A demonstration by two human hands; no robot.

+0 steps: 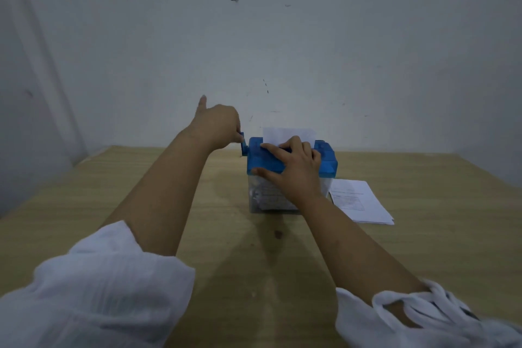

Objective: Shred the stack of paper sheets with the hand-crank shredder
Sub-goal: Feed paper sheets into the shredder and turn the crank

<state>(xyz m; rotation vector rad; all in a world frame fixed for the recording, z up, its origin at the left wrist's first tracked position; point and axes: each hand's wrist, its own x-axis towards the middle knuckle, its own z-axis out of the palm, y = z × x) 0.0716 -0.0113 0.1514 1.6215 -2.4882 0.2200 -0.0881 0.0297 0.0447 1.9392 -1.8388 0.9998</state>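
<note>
The left hand [216,124] is curling its fingers tight round the blue crank [243,147], thumb sticking straight up; the right hand [296,164] is lying spread across the lid of the blue shredder [327,162], fingers apart and pressing down, gripping nothing. A white sheet [288,134] is standing upright in the slot just behind those fingers. The stack of paper sheets [358,200] is lying flat just right of the clear bin [260,195]; the wooden table [141,192] is stretching wide to the left, the wall [367,65] standing behind its far edge.
</note>
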